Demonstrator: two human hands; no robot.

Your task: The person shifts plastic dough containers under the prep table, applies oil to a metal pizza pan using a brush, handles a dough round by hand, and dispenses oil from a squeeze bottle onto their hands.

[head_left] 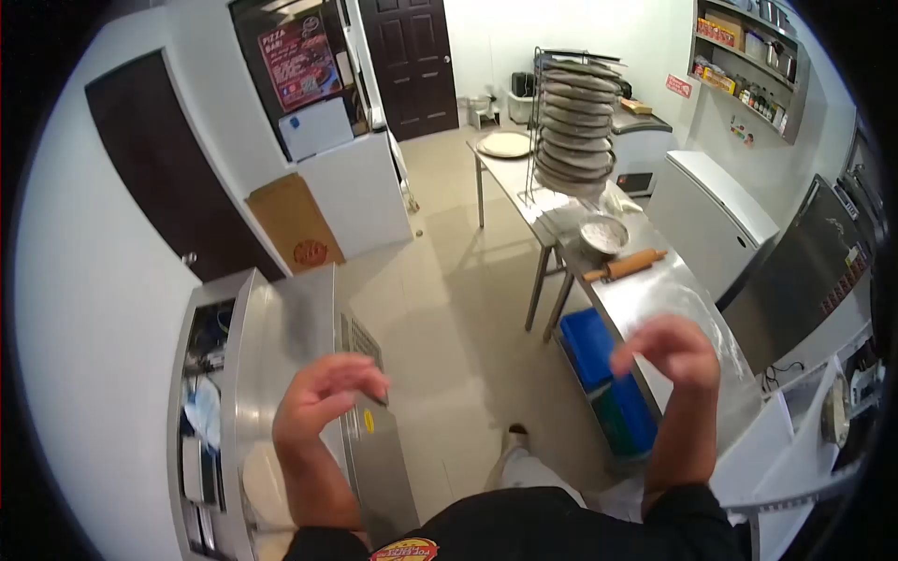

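Both of my hands are raised in front of me at waist height. My left hand (327, 397) is above the edge of the steel counter (299, 318) on the left, its fingers curved and apart, holding nothing. On the other side my right hand (669, 351) hangs over the near edge of the steel table (669, 290), fingers bent, slightly blurred, with nothing seen in it. Beyond it, a wooden rolling pin (631, 266) lies on the table beside a metal bowl (603, 236) of white flour. A tall wire rack (535, 122) holds several stacked round pans (575, 122).
Blue bins (591, 346) stand under the right table. A pale round disc (505, 144) lies at the table's far end. The white chest freezer (716, 206) is behind the table. Tiled floor (449, 327) runs between the counters. A cardboard box (297, 222) leans at the left wall.
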